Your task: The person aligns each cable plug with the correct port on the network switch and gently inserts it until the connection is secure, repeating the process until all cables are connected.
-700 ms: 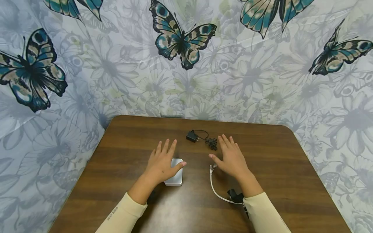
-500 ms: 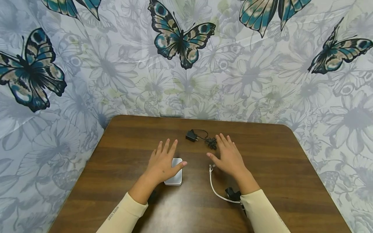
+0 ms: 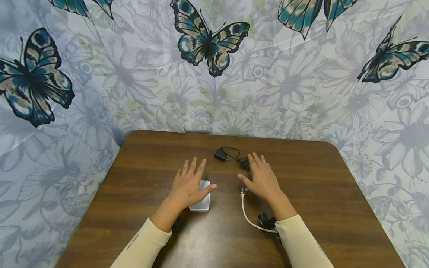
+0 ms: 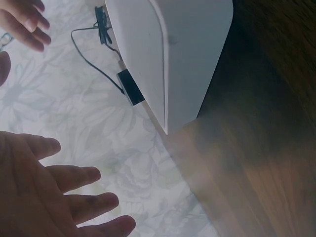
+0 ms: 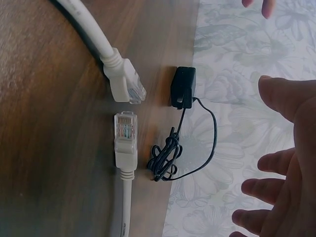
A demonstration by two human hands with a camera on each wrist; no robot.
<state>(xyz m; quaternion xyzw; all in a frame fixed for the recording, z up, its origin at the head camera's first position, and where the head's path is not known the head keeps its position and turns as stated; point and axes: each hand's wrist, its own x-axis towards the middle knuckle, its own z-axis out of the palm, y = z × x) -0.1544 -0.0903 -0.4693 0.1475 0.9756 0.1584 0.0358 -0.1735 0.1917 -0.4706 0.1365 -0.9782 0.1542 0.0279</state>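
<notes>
My left hand [image 3: 189, 186] has its fingers spread over a small white box-shaped device [image 3: 203, 206], partly covering it in the head view. In the left wrist view the white device [image 4: 192, 59] stands beside the outstretched fingers [image 4: 94, 205]. Nothing is gripped by my right hand [image 3: 264, 180], held with straight fingers above a white network cable [image 3: 246, 216]. Two clear-tipped plugs of that cable [image 5: 126, 140] lie close together in the right wrist view. Just left of the right fingertips rests a black power adapter [image 3: 220, 155] with a bundled cord [image 3: 243, 163].
The brown wooden table [image 3: 161, 149] has rounded far corners. Behind it hangs a pale floral cloth [image 3: 218, 104] with teal butterflies. A black wrist mount [image 3: 266, 222] shows under the right wrist, overlapping the white cable in the head view.
My right hand has shifted slightly left, and my left hand slightly right. The device, cable and adapter stay in place on the table; the head view has tilted a little.
</notes>
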